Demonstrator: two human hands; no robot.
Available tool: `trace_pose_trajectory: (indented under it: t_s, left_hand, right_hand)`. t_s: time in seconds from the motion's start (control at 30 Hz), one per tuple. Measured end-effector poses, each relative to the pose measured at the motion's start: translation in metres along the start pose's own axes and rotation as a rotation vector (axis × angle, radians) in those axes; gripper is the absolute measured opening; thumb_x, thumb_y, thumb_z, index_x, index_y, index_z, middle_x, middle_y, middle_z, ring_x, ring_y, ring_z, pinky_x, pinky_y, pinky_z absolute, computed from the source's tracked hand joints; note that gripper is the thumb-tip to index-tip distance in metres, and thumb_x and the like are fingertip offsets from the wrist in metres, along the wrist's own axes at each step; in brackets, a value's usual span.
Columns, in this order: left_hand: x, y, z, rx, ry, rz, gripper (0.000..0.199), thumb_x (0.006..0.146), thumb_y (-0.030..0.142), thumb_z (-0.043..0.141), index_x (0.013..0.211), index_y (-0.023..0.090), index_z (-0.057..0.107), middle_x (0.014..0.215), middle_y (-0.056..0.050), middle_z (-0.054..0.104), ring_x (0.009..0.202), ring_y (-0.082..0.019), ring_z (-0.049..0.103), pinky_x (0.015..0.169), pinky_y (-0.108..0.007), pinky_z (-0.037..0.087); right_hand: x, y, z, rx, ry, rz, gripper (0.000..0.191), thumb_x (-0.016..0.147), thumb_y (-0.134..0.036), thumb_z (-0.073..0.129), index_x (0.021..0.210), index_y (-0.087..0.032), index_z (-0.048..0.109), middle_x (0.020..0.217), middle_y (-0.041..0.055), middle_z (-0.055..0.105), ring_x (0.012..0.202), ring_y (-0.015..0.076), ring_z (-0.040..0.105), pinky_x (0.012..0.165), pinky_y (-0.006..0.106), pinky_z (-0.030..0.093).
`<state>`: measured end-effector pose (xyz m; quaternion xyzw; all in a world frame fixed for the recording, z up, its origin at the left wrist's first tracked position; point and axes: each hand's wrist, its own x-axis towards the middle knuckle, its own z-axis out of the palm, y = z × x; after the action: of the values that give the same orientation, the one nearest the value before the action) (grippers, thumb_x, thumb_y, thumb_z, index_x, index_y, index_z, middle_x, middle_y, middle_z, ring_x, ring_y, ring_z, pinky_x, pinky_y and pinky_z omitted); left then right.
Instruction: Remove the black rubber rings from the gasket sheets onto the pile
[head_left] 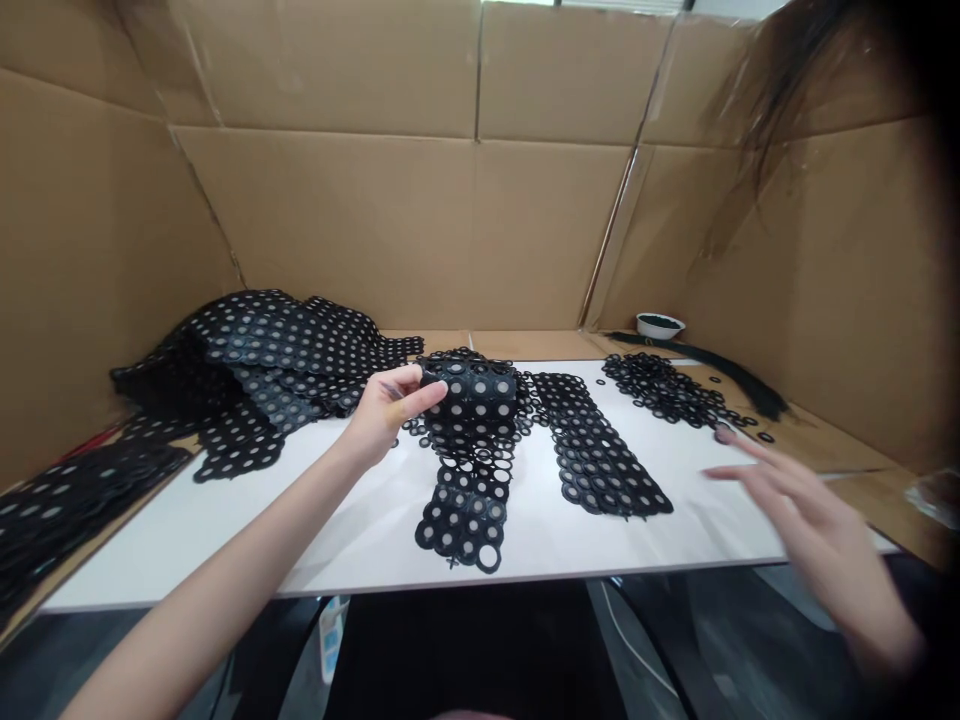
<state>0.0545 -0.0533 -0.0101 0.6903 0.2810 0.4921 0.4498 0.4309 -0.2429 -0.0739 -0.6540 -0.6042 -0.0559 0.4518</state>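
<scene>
1. Gripping the folded top of a black punched-ring sheet (472,395), the left hand (390,415) is clamping it above a white board (360,545), well apart from the open right hand (814,530).
2. Lying flat just beside, 1 matte ring strip (600,450) is showing grey centres, while a draped heap of sheets (255,350) is slumping left and loose rings (660,390) are scattering right.

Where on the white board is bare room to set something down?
Bare white board lies between the black perforated ring strip under the left hand and the second black strip; another patch lies right of that strip, before the right hand. The back left, with heaped black sheets, is crowded.
</scene>
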Motion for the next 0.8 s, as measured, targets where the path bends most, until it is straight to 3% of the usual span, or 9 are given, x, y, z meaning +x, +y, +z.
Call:
trace_pose_trajectory:
  t_s: [0.07,0.13,0.2,0.33,0.43,0.5,0.6,0.7,0.8]
  left_hand:
    - [0.000,0.001,0.000,0.004,-0.002,0.003,0.035,0.071,0.043,0.074,0.066,0.013,0.057,0.064,-0.002,0.053,0.057,-0.007,0.043,0.051,-0.021,0.031]
    - [-0.001,0.001,0.001,0.002,-0.010,0.000,0.034,0.071,0.043,0.074,0.067,0.013,0.058,0.065,-0.002,0.054,0.058,-0.007,0.044,0.051,-0.021,0.031]
    - [-0.002,0.001,0.001,-0.008,-0.021,-0.009,0.034,0.071,0.042,0.074,0.067,0.013,0.058,0.066,-0.002,0.054,0.058,-0.007,0.044,0.052,-0.021,0.031]
    - [-0.003,0.003,0.002,-0.028,-0.040,-0.026,0.034,0.071,0.042,0.074,0.067,0.013,0.057,0.067,-0.003,0.055,0.059,-0.008,0.047,0.053,-0.021,0.034]
    - [-0.004,0.005,0.003,-0.036,-0.039,-0.029,0.035,0.071,0.042,0.074,0.067,0.013,0.056,0.067,-0.003,0.055,0.060,-0.008,0.048,0.053,-0.021,0.035]
    - [-0.004,0.006,0.003,-0.037,-0.037,-0.034,0.035,0.071,0.042,0.074,0.066,0.013,0.055,0.066,-0.002,0.054,0.059,-0.008,0.047,0.054,-0.021,0.035]
    - [-0.006,0.008,0.004,-0.027,-0.042,-0.038,0.036,0.071,0.042,0.073,0.065,0.013,0.055,0.063,-0.002,0.052,0.059,-0.008,0.046,0.054,-0.022,0.034]
    - [-0.006,0.011,0.004,-0.018,-0.043,-0.029,0.038,0.072,0.042,0.073,0.061,0.012,0.052,0.061,-0.001,0.049,0.058,-0.008,0.044,0.054,-0.022,0.034]
    - [-0.006,0.013,0.003,-0.019,-0.040,-0.032,0.041,0.072,0.042,0.073,0.059,0.012,0.048,0.060,0.000,0.044,0.057,-0.007,0.041,0.054,-0.021,0.032]
  right_hand:
    - [0.019,-0.026,0.020,0.022,-0.011,-0.038,0.030,0.085,-0.050,0.055,0.086,-0.026,0.073,0.132,0.0082,0.056,0.123,0.0355,0.050,0.101,0.052,0.038]
    - [0.034,-0.047,0.037,0.190,-0.010,0.095,0.045,0.089,-0.047,0.053,0.130,-0.028,0.054,0.076,0.0042,0.070,0.086,0.0278,0.067,0.086,0.047,0.048]
    - [0.044,-0.064,0.051,0.329,-0.011,0.144,0.062,0.093,-0.045,0.046,0.149,-0.026,0.026,0.049,-0.0036,0.058,0.056,0.0242,0.062,0.072,0.044,0.050]
    - [0.049,-0.089,0.073,0.451,-0.167,0.087,0.064,0.095,-0.038,0.046,0.150,-0.025,0.019,0.078,0.0040,0.072,0.059,0.0200,0.061,0.070,0.038,0.049]
    - [0.050,-0.108,0.086,0.542,-0.294,0.000,0.053,0.093,-0.035,0.049,0.144,-0.026,0.036,0.103,0.0078,0.071,0.069,0.0193,0.064,0.071,0.036,0.051]
    - [0.051,-0.119,0.094,0.546,-0.316,-0.123,0.038,0.090,-0.032,0.054,0.128,-0.026,0.056,0.115,0.0071,0.067,0.097,0.0235,0.063,0.085,0.039,0.049]
    - [0.052,-0.132,0.105,0.582,-0.220,-0.201,0.015,0.087,-0.030,0.060,0.095,-0.022,0.070,0.108,0.0063,0.068,0.104,0.0247,0.061,0.093,0.039,0.046]
    - [0.052,-0.136,0.114,0.687,-0.205,-0.079,0.028,0.091,-0.032,0.055,0.117,-0.023,0.061,0.085,0.0031,0.070,0.088,0.0208,0.064,0.087,0.038,0.048]
    - [0.051,-0.136,0.118,0.754,-0.250,-0.077,0.032,0.093,-0.033,0.052,0.124,-0.024,0.056,0.098,0.0046,0.068,0.095,0.0205,0.062,0.089,0.037,0.046]
